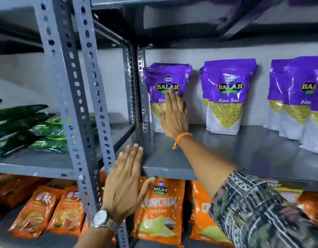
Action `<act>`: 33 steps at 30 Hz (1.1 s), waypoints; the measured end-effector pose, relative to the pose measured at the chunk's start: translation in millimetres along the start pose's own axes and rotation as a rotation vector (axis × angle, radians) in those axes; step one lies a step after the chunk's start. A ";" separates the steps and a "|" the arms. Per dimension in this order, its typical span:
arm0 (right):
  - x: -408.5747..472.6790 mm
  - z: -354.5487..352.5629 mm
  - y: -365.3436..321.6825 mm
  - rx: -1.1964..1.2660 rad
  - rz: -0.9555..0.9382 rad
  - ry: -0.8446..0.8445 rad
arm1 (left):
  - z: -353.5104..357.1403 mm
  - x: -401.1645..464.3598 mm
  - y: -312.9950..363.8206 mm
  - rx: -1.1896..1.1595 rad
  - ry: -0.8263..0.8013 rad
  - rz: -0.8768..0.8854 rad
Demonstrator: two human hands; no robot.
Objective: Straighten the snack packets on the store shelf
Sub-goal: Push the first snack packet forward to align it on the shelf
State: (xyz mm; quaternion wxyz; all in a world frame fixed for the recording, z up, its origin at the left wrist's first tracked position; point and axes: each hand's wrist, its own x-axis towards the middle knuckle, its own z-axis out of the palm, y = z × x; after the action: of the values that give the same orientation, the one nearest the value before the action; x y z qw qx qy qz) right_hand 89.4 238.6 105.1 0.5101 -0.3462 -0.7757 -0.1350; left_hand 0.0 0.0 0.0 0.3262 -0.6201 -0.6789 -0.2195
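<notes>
Purple Aloo Sev packets stand upright against the back wall of the grey metal shelf (244, 149). My right hand (174, 117) lies flat, fingers together, against the front of the leftmost purple packet stack (165, 79), without gripping it. A second purple stack (226, 97) stands to its right, and a third group (296, 97) leans at the far right edge. My left hand (126, 183), fingers spread and holding nothing, hovers in front of the shelf's front edge beside the upright post (93, 97).
Orange Crunchem packets (160, 212) fill the lower shelf. Green packets (29, 129) lie flat on the neighbouring left shelf. Perforated grey uprights divide the two shelf bays. Another shelf board sits overhead.
</notes>
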 end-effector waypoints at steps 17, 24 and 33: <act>6.1 40.6 0.7 -0.270 0.059 -0.272 | 57.8 0.1 -16.2 0.101 0.357 0.110; 2.6 33.0 -8.8 -0.279 0.078 -0.262 | 61.9 2.2 -17.5 0.092 0.389 0.139; -16.9 -8.1 -28.9 -0.265 0.084 -0.268 | 55.9 2.5 -15.7 0.045 0.375 0.133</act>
State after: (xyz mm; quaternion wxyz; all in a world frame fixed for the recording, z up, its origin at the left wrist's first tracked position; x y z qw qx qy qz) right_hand 79.6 206.3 97.9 0.3574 -0.4573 -0.7969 -0.1675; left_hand -25.1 38.9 -35.1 0.4743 -0.6044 -0.5685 -0.2941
